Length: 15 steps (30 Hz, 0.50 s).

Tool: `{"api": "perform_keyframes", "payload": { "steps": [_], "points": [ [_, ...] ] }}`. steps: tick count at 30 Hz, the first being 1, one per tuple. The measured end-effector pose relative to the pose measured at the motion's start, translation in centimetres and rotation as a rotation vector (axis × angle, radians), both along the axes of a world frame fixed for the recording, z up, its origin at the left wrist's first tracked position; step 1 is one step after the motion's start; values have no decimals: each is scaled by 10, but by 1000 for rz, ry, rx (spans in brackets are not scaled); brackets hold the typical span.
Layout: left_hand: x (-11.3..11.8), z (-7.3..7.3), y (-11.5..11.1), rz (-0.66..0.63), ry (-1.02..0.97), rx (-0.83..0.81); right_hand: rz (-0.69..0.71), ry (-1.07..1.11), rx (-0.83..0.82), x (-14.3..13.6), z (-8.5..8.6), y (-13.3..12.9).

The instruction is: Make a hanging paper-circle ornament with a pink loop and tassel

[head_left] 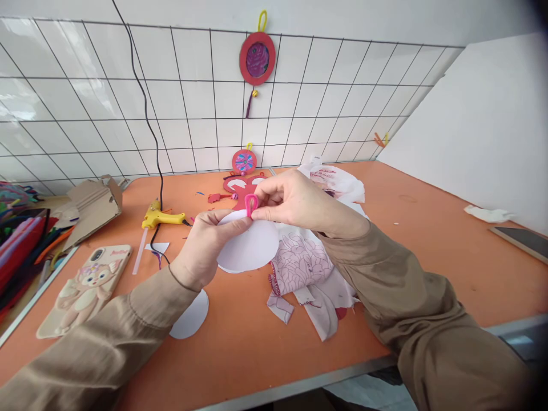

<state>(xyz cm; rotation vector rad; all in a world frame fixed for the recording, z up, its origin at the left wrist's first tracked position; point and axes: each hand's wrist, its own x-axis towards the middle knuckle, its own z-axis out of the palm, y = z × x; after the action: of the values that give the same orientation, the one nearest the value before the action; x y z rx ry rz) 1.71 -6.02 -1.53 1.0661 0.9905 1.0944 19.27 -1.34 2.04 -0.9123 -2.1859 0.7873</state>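
A round white disc (248, 245) is held up above the table by my left hand (209, 240), its thumb on the face near the top edge. A pink pipe cleaner (250, 203) bent into a loop stands at that top edge. My right hand (285, 200) pinches the loop at its right side, thumb and fingers pressed together. Both thumbs nearly meet at the loop's base. Whether the loop is fixed to the disc cannot be seen. Another white disc (192, 317) lies on the table, partly under my left forearm.
On the left are a yellow glue gun (162, 218), a phone in a cartoon case (88, 291), a cardboard box (96, 205) and several pipe cleaners (25, 245). Patterned fabric (302, 257) lies right of the disc. Red round ornaments (245, 162) stand behind. A dark flat device (522, 242) rests far right.
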Motion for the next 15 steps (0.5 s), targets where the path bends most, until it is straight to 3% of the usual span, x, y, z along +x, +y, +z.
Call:
{"api": "perform_keyframes", "payload": {
  "steps": [9,15],
  "points": [
    [2,1,-1,23,11,20,87,110,-123,-3,1,2],
    [3,-1,-1,71,46,60,65,106,-166,-5,1,2]
  ]
}}
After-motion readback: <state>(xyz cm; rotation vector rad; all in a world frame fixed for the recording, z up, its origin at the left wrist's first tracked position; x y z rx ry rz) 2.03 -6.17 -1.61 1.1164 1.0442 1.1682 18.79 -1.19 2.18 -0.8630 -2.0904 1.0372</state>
